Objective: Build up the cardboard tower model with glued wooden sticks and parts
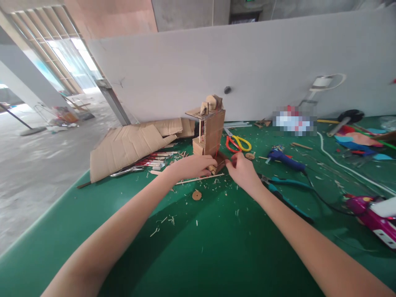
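From the head camera's view, I see a cardboard model (214, 132), which stands upright on the green table (192, 255), in front of the pale board (247, 74). All places I tell from this model, with left and right as the person has them.

At its foot, on the near side, is the left hand (201, 166), with fingers bent down at a small pale piece (212, 169); whether it grips this piece, I cannot tell. The right hand (243, 169) is at the right of the foot, its thumb and forefinger brought close together beside a brown flap (221, 162). If something thin is pinched there, I cannot tell.

Nearer to the person than the model lie a thin stick (201, 178) and a round disc (196, 195) with a small hole. To the left of the model rest flat cardboard sheets (130, 144). Just to its right are scissors (238, 143) with one red and one yellow handle; farther right lie a blue glue gun (286, 160) and teal-handled pliers (289, 202).
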`<state>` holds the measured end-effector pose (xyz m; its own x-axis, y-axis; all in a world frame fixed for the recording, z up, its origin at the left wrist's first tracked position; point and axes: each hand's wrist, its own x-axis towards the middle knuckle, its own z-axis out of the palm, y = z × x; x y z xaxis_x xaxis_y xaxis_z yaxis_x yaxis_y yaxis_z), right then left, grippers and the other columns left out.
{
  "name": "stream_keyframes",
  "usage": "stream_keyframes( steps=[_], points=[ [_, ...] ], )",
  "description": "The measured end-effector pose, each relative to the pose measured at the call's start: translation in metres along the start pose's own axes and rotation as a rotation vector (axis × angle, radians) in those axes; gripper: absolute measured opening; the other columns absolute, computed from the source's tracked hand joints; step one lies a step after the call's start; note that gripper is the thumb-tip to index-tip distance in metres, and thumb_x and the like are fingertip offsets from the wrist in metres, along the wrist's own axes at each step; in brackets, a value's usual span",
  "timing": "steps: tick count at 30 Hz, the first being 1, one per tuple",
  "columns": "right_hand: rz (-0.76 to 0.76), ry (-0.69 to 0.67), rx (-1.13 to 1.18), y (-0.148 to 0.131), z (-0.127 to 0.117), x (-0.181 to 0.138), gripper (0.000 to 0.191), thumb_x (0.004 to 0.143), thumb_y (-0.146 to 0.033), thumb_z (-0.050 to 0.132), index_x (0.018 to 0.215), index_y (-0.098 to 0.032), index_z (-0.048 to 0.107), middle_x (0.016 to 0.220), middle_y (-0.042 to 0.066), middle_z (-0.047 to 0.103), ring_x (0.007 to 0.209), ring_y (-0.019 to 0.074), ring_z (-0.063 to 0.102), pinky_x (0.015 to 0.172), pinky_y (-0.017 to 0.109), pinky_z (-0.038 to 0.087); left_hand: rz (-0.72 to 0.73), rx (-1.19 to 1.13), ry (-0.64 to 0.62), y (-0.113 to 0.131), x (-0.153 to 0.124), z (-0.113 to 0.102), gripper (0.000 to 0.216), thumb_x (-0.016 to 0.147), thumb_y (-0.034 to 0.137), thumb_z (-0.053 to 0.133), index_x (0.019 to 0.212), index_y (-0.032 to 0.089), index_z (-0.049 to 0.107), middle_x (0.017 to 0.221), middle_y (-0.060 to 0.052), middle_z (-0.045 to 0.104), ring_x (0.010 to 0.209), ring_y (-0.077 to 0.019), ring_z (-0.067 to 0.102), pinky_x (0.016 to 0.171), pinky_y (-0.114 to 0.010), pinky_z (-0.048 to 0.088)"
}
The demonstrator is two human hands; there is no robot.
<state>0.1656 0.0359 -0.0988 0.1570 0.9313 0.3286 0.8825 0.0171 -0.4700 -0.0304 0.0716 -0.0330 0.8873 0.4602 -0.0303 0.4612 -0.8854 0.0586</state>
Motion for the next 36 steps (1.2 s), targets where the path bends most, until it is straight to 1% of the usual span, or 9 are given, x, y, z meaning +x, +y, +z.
stream_keyframes(
  steps=[2, 5, 9, 13, 19, 23, 29, 36],
  points=[
    [-0.030, -0.062, -0.099, 0.003, -0.001, 0.003, 0.021, 0.088, -0.030, 0.044, 0.097, -0.013, 0.052, 0.087, 0.012, 0.065, 0.082, 0.0238, 0.063, 0.072, 0.032, 0.046, 0.002, -0.015, -0.003, 0.001, 0.003, 0.004, 0.021, 0.091, 0.030, 0.040, 0.108, 0.024, 0.050, 0.106, -0.003, 0.057, 0.079, -0.0146, 0.057, 0.061, -0.025, 0.039],
    [-0.058, -0.093, -0.155, 0.002, -0.002, 0.005, 0.015, 0.088, -0.024, 0.043, 0.091, -0.014, 0.055, 0.090, 0.014, 0.066, 0.088, 0.0255, 0.063, 0.074, 0.032, 0.044, -0.020, -0.023, 0.005, 0.003, 0.007, 0.011, 0.022, 0.091, 0.030, 0.038, 0.109, 0.023, 0.048, 0.108, -0.004, 0.056, 0.077, -0.0149, 0.057, 0.060, -0.026, 0.038],
    [-0.069, -0.105, -0.211, -0.004, 0.001, 0.007, 0.017, 0.090, -0.022, 0.040, 0.095, -0.013, 0.054, 0.097, 0.016, 0.065, 0.091, 0.0264, 0.063, 0.073, 0.032, 0.043, -0.008, -0.117, 0.033, 0.002, 0.009, 0.017, 0.020, 0.090, 0.024, 0.038, 0.108, 0.023, 0.048, 0.107, -0.002, 0.057, 0.083, -0.0145, 0.057, 0.064, -0.025, 0.039],
    [-0.033, -0.104, -0.255, -0.005, 0.003, 0.010, 0.020, 0.092, -0.022, 0.036, 0.097, -0.014, 0.054, 0.093, 0.015, 0.066, 0.089, 0.0268, 0.063, 0.070, 0.032, 0.043, 0.034, -0.199, 0.064, 0.001, 0.009, 0.017, 0.019, 0.089, 0.021, 0.041, 0.106, 0.023, 0.049, 0.106, -0.001, 0.058, 0.087, -0.0135, 0.057, 0.069, -0.025, 0.040],
    [0.007, -0.106, -0.264, -0.006, 0.003, 0.010, 0.021, 0.092, -0.026, 0.035, 0.097, -0.017, 0.054, 0.091, 0.012, 0.067, 0.085, 0.0266, 0.064, 0.064, 0.032, 0.042, 0.043, -0.223, 0.089, 0.002, 0.009, 0.017, 0.018, 0.089, 0.020, 0.042, 0.105, 0.022, 0.050, 0.105, -0.002, 0.059, 0.085, -0.0131, 0.056, 0.070, -0.025, 0.040],
    [0.005, -0.101, -0.256, -0.006, 0.003, 0.009, 0.023, 0.092, -0.028, 0.033, 0.097, -0.019, 0.054, 0.091, 0.011, 0.066, 0.084, 0.0264, 0.063, 0.061, 0.031, 0.041, 0.055, -0.248, 0.095, 0.000, 0.010, 0.019, 0.017, 0.089, 0.020, 0.042, 0.104, 0.021, 0.051, 0.103, -0.002, 0.060, 0.086, -0.0134, 0.056, 0.070, -0.025, 0.041],
    [-0.037, -0.089, -0.238, -0.005, 0.002, 0.009, 0.022, 0.092, -0.027, 0.033, 0.096, -0.020, 0.054, 0.101, 0.008, 0.065, 0.090, 0.0231, 0.061, 0.067, 0.030, 0.040, 0.051, -0.270, 0.090, -0.001, 0.010, 0.019, 0.018, 0.088, 0.018, 0.042, 0.103, 0.020, 0.051, 0.103, -0.002, 0.060, 0.083, -0.0130, 0.057, 0.072, -0.025, 0.041],
    [-0.049, -0.082, -0.227, -0.003, 0.003, 0.010, 0.022, 0.092, -0.027, 0.032, 0.094, -0.021, 0.054, 0.101, 0.007, 0.065, 0.089, 0.0229, 0.061, 0.066, 0.030, 0.039, 0.063, -0.259, 0.123, 0.000, 0.011, 0.021, 0.016, 0.088, 0.017, 0.042, 0.099, 0.020, 0.053, 0.098, -0.001, 0.061, 0.081, -0.0120, 0.056, 0.068, -0.024, 0.040]
  ],
)
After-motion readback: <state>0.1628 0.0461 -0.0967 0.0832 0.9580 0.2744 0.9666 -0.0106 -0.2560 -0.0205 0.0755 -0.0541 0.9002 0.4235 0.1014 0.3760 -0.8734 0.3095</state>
